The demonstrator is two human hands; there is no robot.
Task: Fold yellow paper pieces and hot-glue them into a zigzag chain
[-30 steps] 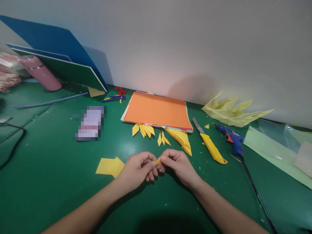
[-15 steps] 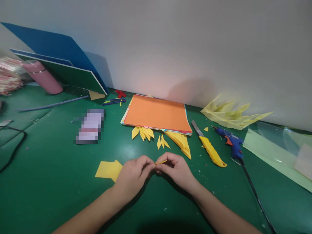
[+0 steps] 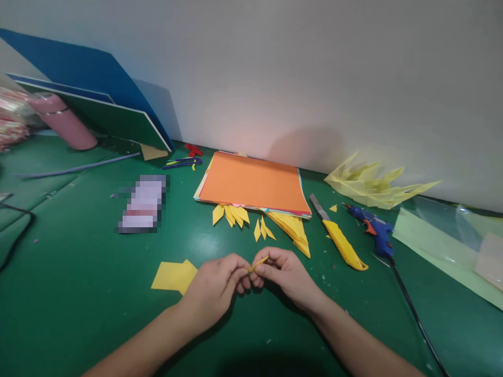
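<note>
The strip and 3 slips are showing yellow, the stack orange on top, the glue gun blue (its trigger orange).

On the tabletop, a paper stack is lying beyond the hands, with folded pieces resting along its near edge. A knife and then a glue gun are lying to its right; to its far left, a bottle is standing before the boards.
</note>
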